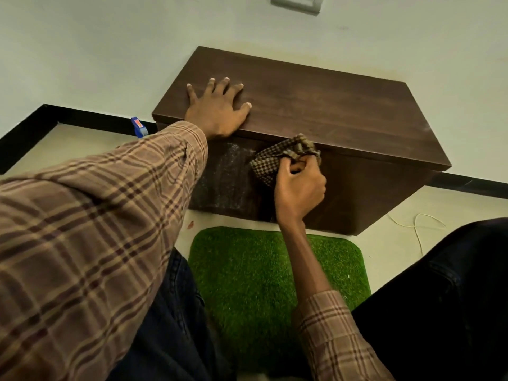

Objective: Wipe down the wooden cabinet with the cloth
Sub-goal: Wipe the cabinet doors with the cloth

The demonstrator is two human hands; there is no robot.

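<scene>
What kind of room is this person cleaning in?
Probably a room in a home, though I can't be sure: a low wooden cabinet stands against a plain wall with a switch plate, on a tiled floor with a small green grass-like mat.

One wooden cabinet (316, 105), one checked cloth (277, 160), one green mat (247, 270), two hands: left hand (217, 108), right hand (299, 188).

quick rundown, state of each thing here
cabinet: shut, dusty patch on front
cloth: bunched, pressed on cabinet front
right hand: clutching cloth
left hand: flat, fingers spread, on cabinet top
green mat: flat on floor
</scene>
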